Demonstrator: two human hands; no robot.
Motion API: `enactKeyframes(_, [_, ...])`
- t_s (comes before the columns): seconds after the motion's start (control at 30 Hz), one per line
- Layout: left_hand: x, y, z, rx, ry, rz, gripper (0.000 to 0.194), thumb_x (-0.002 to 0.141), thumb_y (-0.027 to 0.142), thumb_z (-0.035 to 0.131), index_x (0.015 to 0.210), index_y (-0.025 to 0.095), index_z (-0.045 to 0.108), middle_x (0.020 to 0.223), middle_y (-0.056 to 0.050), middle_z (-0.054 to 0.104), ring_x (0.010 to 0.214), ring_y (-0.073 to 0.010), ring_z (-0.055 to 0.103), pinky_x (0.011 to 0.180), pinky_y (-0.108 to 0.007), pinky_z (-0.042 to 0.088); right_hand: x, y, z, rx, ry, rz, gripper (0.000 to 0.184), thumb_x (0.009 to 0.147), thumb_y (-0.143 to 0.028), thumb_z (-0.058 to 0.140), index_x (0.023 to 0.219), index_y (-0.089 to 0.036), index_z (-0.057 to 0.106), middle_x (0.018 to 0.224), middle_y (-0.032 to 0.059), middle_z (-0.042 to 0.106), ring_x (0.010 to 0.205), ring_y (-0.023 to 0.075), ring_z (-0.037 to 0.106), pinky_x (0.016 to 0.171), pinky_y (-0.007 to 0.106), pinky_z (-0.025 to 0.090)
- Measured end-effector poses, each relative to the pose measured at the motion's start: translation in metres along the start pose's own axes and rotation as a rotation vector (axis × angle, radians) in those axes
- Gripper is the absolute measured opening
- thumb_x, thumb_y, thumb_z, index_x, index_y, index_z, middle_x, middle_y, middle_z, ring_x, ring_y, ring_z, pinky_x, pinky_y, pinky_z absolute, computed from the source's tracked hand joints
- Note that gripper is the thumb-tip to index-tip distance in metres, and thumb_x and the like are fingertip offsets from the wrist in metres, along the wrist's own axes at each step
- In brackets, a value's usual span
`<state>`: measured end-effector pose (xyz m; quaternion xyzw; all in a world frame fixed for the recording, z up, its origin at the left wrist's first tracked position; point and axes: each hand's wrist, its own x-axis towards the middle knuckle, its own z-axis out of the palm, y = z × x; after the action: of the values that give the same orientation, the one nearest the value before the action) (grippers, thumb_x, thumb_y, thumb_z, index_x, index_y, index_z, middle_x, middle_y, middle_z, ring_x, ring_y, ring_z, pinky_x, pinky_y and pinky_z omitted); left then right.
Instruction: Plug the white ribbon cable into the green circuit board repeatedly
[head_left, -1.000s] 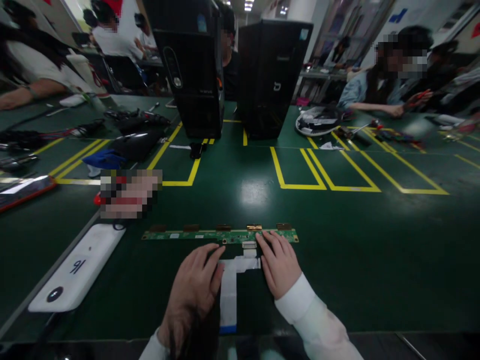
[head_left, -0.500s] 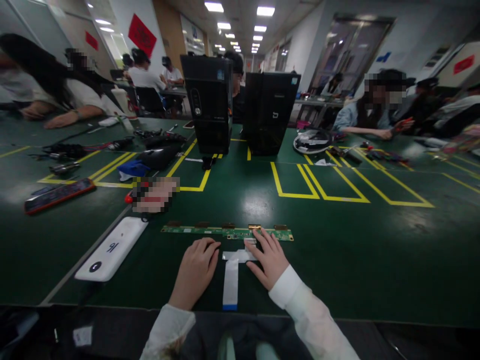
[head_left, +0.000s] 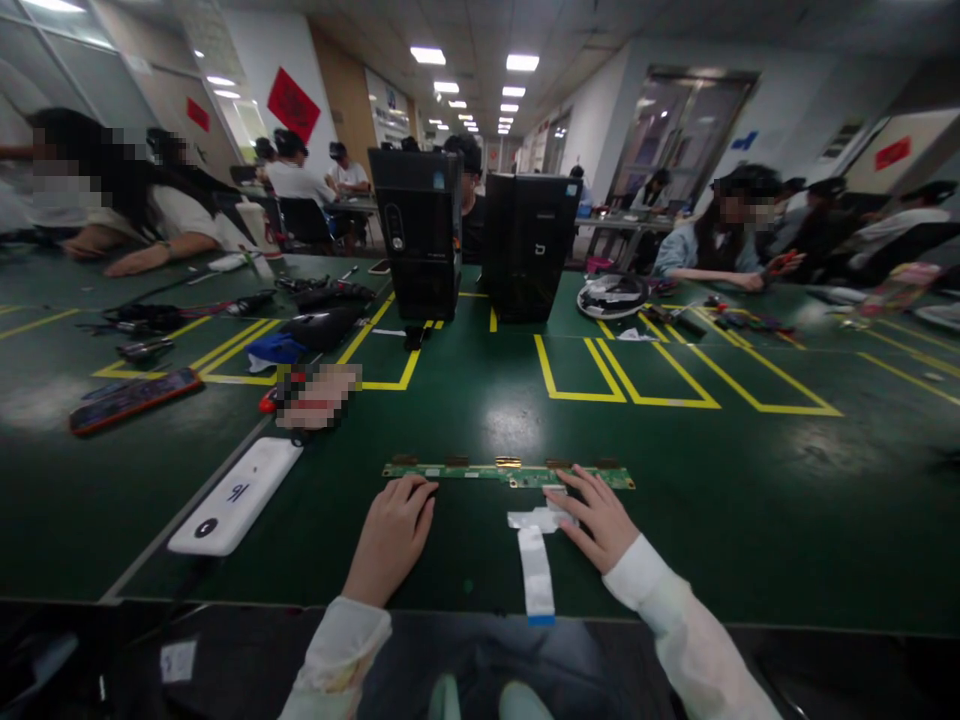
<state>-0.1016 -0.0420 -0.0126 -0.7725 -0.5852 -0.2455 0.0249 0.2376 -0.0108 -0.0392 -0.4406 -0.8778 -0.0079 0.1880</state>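
Observation:
A long narrow green circuit board (head_left: pixel 480 472) with copper-coloured tabs along its far edge lies on the green table. Spread over its right part is my right hand (head_left: pixel 600 522), open, with fingertips on the board and on the white ribbon cable's upper end. The ribbon cable (head_left: pixel 535 570) bends and runs down toward the table's front edge, ending in a blue strip. My left hand (head_left: pixel 390 535) rests loosely curled just in front of the board's left part, thumb a little apart from the fingers, with nothing visible in it. Whether its fingertips touch the board I cannot tell.
A white power bank (head_left: pixel 236 497) lies at left, near a red-edged dark device (head_left: pixel 135 400). Beyond are tangled cables (head_left: pixel 165 310), a blue-and-black item (head_left: pixel 274 350) and two black computer towers (head_left: pixel 418 235). A coiled cable (head_left: pixel 613 295) lies right. Other people sit around.
The circuit board and its ribbon cable have shifted to the right, along with my right hand. My left hand stays nearly in place. The camera view has tilted up slightly.

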Motion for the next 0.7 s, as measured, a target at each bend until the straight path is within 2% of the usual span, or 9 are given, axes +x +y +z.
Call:
enactKeyframes(0.2, [0.000, 0.000, -0.001, -0.008, -0.023, -0.020, 0.027, 0.094, 0.025, 0.042, 0.111, 0.018, 0.061, 0.107, -0.008, 0.059, 0.098, -0.0223, 0.056, 0.087, -0.040, 0.048, -0.069, 0.088, -0.024, -0.061, 0.029, 0.110, 0.045, 0.096, -0.047, 0.033, 0.130, -0.030, 0.058, 0.138, 0.0081, 0.051, 0.130, 0.0291, 0.043, 0.102, 0.055, 0.040])
enactKeyframes(0.33, [0.001, 0.001, -0.001, -0.012, -0.030, -0.028, 0.027, 0.094, 0.025, 0.042, 0.112, 0.018, 0.061, 0.107, -0.008, 0.060, 0.099, -0.0224, 0.056, 0.086, -0.040, 0.048, -0.113, 0.135, -0.041, -0.071, 0.054, 0.186, 0.050, 0.094, -0.052, 0.034, 0.125, -0.026, 0.063, 0.136, 0.0080, 0.053, 0.126, 0.0283, 0.048, 0.102, 0.050, 0.043])
enactKeyframes(0.5, [0.001, 0.001, -0.001, -0.006, -0.027, -0.029, 0.027, 0.093, 0.024, 0.042, 0.112, 0.018, 0.061, 0.107, -0.008, 0.060, 0.099, -0.0230, 0.056, 0.087, -0.040, 0.048, -0.152, 0.173, -0.061, -0.096, 0.077, 0.372, 0.060, 0.088, -0.062, 0.033, 0.117, -0.022, 0.068, 0.131, 0.0092, 0.058, 0.122, 0.0298, 0.053, 0.101, 0.049, 0.044])
enactKeyframes(0.7, [0.001, 0.000, -0.001, 0.000, -0.033, -0.034, 0.028, 0.094, 0.026, 0.042, 0.113, 0.018, 0.061, 0.108, -0.009, 0.060, 0.099, -0.0234, 0.057, 0.086, -0.041, 0.048, -0.179, 0.204, -0.077, -0.099, 0.079, 0.603, 0.066, 0.080, -0.064, 0.032, 0.113, -0.019, 0.069, 0.130, 0.0117, 0.058, 0.121, 0.0306, 0.054, 0.104, 0.047, 0.041])
